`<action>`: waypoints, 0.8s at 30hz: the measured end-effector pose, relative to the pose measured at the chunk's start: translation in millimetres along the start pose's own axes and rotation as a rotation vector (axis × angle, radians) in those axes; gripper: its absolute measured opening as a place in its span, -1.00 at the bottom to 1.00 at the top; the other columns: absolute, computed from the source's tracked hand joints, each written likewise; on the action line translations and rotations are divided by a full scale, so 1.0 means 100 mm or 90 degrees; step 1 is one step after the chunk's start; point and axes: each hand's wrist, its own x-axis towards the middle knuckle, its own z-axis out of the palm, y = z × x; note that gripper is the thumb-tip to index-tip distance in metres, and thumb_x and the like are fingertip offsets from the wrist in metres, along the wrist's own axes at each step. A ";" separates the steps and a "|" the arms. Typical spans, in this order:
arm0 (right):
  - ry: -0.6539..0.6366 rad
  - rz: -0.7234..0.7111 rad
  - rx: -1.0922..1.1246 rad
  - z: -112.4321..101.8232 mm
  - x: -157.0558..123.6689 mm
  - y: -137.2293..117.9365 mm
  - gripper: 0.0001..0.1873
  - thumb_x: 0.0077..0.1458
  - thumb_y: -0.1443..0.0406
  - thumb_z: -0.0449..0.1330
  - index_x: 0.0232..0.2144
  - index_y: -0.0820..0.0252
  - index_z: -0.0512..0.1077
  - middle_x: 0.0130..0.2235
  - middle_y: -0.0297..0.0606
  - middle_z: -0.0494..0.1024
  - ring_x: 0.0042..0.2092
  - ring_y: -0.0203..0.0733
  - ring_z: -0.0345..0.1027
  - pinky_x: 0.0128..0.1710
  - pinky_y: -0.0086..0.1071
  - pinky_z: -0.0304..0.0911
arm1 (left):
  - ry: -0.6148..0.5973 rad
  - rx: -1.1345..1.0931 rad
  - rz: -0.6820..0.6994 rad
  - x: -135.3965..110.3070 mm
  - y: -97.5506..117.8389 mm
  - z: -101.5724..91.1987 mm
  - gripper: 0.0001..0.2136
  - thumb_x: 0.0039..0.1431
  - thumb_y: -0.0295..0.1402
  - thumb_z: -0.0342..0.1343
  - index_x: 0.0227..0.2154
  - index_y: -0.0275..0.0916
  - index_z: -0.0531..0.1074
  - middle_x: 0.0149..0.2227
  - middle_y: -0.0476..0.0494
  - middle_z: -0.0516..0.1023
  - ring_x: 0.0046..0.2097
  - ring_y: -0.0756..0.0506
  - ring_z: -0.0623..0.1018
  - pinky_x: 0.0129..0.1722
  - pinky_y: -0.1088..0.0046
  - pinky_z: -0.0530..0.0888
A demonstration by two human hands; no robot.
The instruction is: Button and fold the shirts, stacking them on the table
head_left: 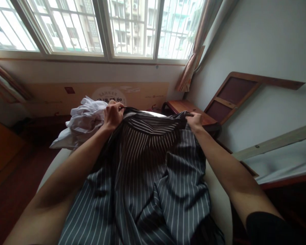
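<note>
A dark shirt with thin white stripes (142, 163) is spread over a pale rounded surface (220, 204), its lower part lying in folds toward me. My left hand (114, 115) pinches its far edge at the left. At the right end of that same edge, my right hand (194, 120) grips the cloth between thumb and fingers. Between the two hands the edge is raised and stretched, sagging a little in the middle. Crumpled white cloth (85, 119) is heaped just beyond my left forearm.
Barred windows (132, 30) run along the far wall, above a tan printed panel (137, 92). A wooden desk (178, 106) stands at the back right, with a wooden frame (231, 95) leaning on the wall. Wooden furniture (4, 143) is at the left.
</note>
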 end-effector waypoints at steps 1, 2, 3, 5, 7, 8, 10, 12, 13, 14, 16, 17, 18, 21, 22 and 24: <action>0.036 -0.001 -0.015 0.01 0.12 -0.04 -0.78 0.00 0.32 0.06 -0.33 0.39 0.40 -0.33 -0.03 0.49 -0.28 -0.15 0.30 -0.21 -0.26 0.20 | 0.016 -0.001 0.007 0.13 0.00 0.00 -0.70 0.26 -0.24 -0.07 -0.12 -0.28 0.45 -0.09 -0.17 0.39 -0.10 -0.11 0.42 -0.06 0.34 0.33; 0.061 0.002 -0.039 0.04 0.21 -0.08 -0.76 0.03 0.33 0.04 -0.27 0.40 0.38 -0.26 0.00 0.48 -0.23 -0.15 0.29 -0.15 -0.24 0.18 | 0.018 0.005 0.016 0.25 0.01 0.02 -0.67 0.29 -0.25 -0.12 -0.08 -0.32 0.42 -0.06 -0.18 0.36 -0.07 -0.10 0.40 -0.04 0.33 0.31; 0.072 0.001 -0.065 0.08 0.27 -0.11 -0.74 0.04 0.36 0.02 -0.22 0.41 0.36 -0.20 0.02 0.47 -0.17 -0.15 0.29 -0.09 -0.24 0.16 | 0.008 0.015 0.028 0.35 0.00 0.06 -0.66 0.31 -0.27 -0.16 -0.07 -0.37 0.40 -0.04 -0.20 0.33 -0.06 -0.11 0.39 -0.02 0.32 0.30; 0.043 -0.030 -0.098 0.22 0.30 -0.15 -0.63 0.01 0.40 0.07 -0.08 0.42 0.32 -0.07 0.06 0.40 -0.06 -0.12 0.27 0.00 -0.23 0.12 | -0.034 0.043 0.051 0.49 -0.02 0.17 -0.69 0.31 -0.33 -0.14 -0.08 -0.42 0.39 -0.03 -0.24 0.31 -0.03 -0.15 0.38 -0.02 0.28 0.31; -0.019 -0.047 -0.117 0.38 0.21 -0.12 -0.45 -0.07 0.39 0.19 0.03 0.39 0.26 0.04 0.09 0.32 0.03 -0.02 0.24 0.04 -0.19 0.12 | -0.073 0.078 0.072 0.51 -0.04 0.30 -0.76 0.26 -0.40 -0.05 -0.12 -0.41 0.41 -0.05 -0.29 0.33 -0.01 -0.23 0.38 -0.03 0.20 0.33; -0.055 -0.055 -0.125 0.45 0.13 -0.09 -0.36 -0.12 0.36 0.24 0.06 0.37 0.24 0.07 0.10 0.29 0.07 0.04 0.22 0.06 -0.15 0.12 | -0.084 0.090 0.085 0.47 -0.04 0.34 -0.77 0.23 -0.42 -0.01 -0.12 -0.40 0.42 -0.04 -0.31 0.34 0.01 -0.27 0.36 -0.02 0.16 0.32; -0.118 -0.088 -0.135 0.54 -0.09 0.00 -0.30 -0.14 0.28 0.28 0.09 0.32 0.23 0.11 0.09 0.27 0.13 0.12 0.17 0.10 -0.07 0.11 | -0.095 0.101 0.124 0.28 -0.01 0.37 -0.75 0.20 -0.40 0.03 -0.09 -0.36 0.42 0.01 -0.33 0.32 0.08 -0.33 0.30 0.03 0.09 0.29; -0.136 -0.151 -0.120 0.52 -0.37 0.09 -0.35 -0.07 0.22 0.24 0.09 0.29 0.24 0.11 0.05 0.29 0.15 0.13 0.14 0.13 -0.02 0.09 | -0.100 0.089 0.185 -0.03 0.09 0.32 -0.73 0.20 -0.36 0.03 -0.06 -0.31 0.40 0.08 -0.32 0.29 0.14 -0.33 0.25 0.07 0.06 0.26; -0.125 -0.183 -0.103 0.46 -0.53 0.13 -0.38 -0.04 0.20 0.21 0.08 0.28 0.25 0.10 0.04 0.31 0.15 0.12 0.15 0.13 -0.01 0.08 | -0.107 0.078 0.224 -0.22 0.17 0.26 -0.71 0.20 -0.34 0.02 -0.04 -0.28 0.40 0.11 -0.31 0.28 0.15 -0.32 0.25 0.08 0.06 0.25; -0.106 -0.207 -0.087 0.38 -0.69 0.18 -0.40 -0.02 0.19 0.19 0.08 0.27 0.26 0.08 0.03 0.33 0.15 0.11 0.15 0.14 0.00 0.08 | -0.118 0.063 0.263 -0.44 0.26 0.20 -0.70 0.20 -0.32 0.02 -0.03 -0.26 0.40 0.13 -0.30 0.27 0.16 -0.30 0.25 0.10 0.07 0.24; -0.077 -0.222 -0.071 0.15 -1.04 0.27 -0.43 0.00 0.16 0.16 0.06 0.27 0.28 0.06 0.03 0.35 0.13 0.11 0.18 0.14 0.01 0.08 | -0.159 0.020 0.335 -0.88 0.44 0.09 -0.66 0.22 -0.23 -0.01 0.00 -0.24 0.38 0.15 -0.28 0.28 0.19 -0.28 0.23 0.13 0.10 0.22; -0.070 -0.210 -0.069 0.01 -1.22 0.31 -0.43 0.00 0.15 0.15 0.06 0.27 0.28 0.05 0.03 0.35 0.13 0.12 0.18 0.14 0.01 0.09 | -0.194 -0.010 0.374 -1.10 0.52 0.05 -0.62 0.23 -0.16 -0.03 0.02 -0.24 0.36 0.15 -0.28 0.28 0.20 -0.26 0.23 0.14 0.13 0.21; -0.069 -0.193 -0.067 -0.12 -1.39 0.36 -0.43 0.00 0.15 0.14 0.06 0.26 0.28 0.05 0.02 0.36 0.12 0.12 0.19 0.13 0.01 0.10 | -0.239 -0.043 0.418 -1.31 0.59 0.02 -0.57 0.22 -0.10 -0.04 0.06 -0.21 0.33 0.17 -0.26 0.27 0.22 -0.24 0.21 0.16 0.15 0.19; -0.102 -0.147 -0.067 -0.44 -1.86 0.51 -0.44 -0.01 0.24 0.09 0.09 0.21 0.27 0.06 -0.03 0.36 0.11 0.09 0.21 0.14 0.01 0.11 | -0.378 -0.115 0.525 -1.78 0.69 0.05 -0.41 0.18 0.07 -0.10 0.19 -0.10 0.17 0.27 -0.20 0.13 0.29 -0.24 0.10 0.21 0.09 0.08; -0.127 -0.141 -0.063 -0.52 -1.99 0.55 -0.42 -0.04 0.29 0.07 0.09 0.20 0.27 0.06 -0.05 0.36 0.12 0.06 0.21 0.15 0.00 0.10 | -0.424 -0.122 0.539 -1.87 0.68 0.09 -0.38 0.16 0.10 -0.12 0.23 -0.06 0.10 0.30 -0.18 0.08 0.30 -0.26 0.06 0.22 0.04 0.05; -0.198 -0.146 -0.043 -0.60 -2.19 0.59 -0.37 -0.12 0.38 0.03 0.09 0.18 0.28 0.08 -0.10 0.37 0.13 0.01 0.21 0.16 -0.03 0.09 | -0.501 -0.114 0.530 -1.99 0.62 0.19 -0.34 0.15 0.14 -0.16 0.26 -0.01 0.00 0.32 -0.17 -0.01 0.31 -0.30 0.01 0.20 -0.04 0.02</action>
